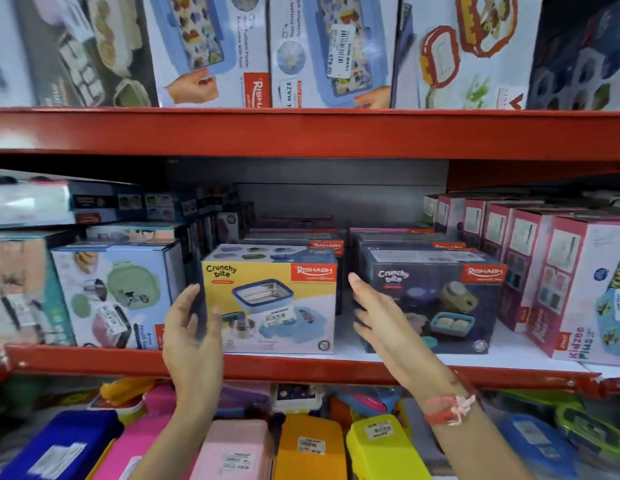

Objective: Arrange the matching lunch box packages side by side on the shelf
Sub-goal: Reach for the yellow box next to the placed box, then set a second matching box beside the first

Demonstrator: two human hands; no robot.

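- Stood at the front edge of the middle red shelf: two "Crunchy Bite" lunch box packages, upright, a narrow gap between them.
- Yellow package just left of centre frame; dark navy package at 3 o'clock from it, near but not touching.
- More boxes of the same brand lined up behind each, toward 12 o'clock; only their tops and red logo tabs visible.
- Left hand raised at 9 o'clock of the yellow package, palm against its dark left side, thumb laid across the front lower-left corner; fingers spread and flat along the side, a loose hold rather than a pinch.
- Right hand stretched into the gap at 3 o'clock of the yellow package, fingers extended and spread, backs toward the navy package's left front; clasped nothing; contact with either box could not be told.
- Red-and-white thread bracelet worn on the right wrist.
- Pale blue box with a green lunch box picture at 9 o'clock of the left hand, just beside it.
- Row of tall pink-and-white boxes at 3 o'clock of the navy package, the nearest marked "Kidzee Plus".
- Upper shelf at 12 o'clock lined with puzzle lunch box cartons.
- Loose plastic lunch boxes at 6 o'clock below the shelf: blue, pink, orange and yellow.
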